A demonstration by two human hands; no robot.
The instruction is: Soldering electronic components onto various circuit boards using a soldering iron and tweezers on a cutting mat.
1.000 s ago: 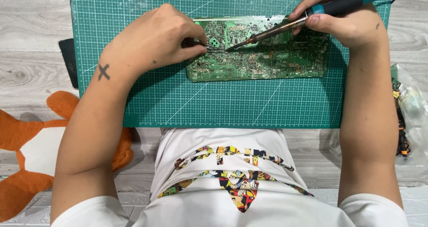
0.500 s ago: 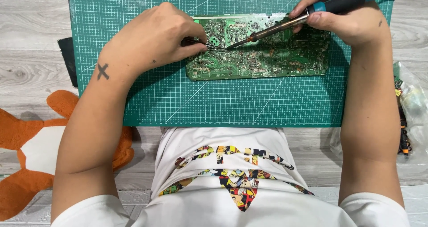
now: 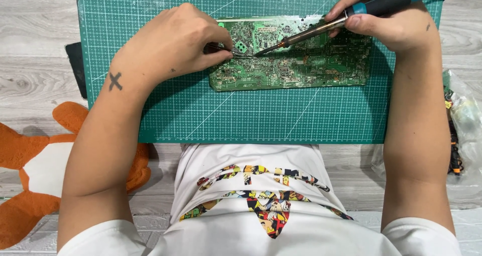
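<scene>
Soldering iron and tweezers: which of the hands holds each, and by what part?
The right hand grips the soldering iron by its black-and-teal handle. The left hand pinches thin tweezers near their tips, over the circuit board.

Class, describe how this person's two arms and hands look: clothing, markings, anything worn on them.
Both arms are bare below short white sleeves. The left hand is ungloved, with a dark cross-shaped mark on the left forearm near the wrist. The right hand is also ungloved; no rings, watch or bracelets show.

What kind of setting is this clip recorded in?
Likely a home hobby electronics bench: a green cutting mat on a wood-grain surface, a circuit board being worked with a soldering iron, an orange plush toy alongside.
</scene>
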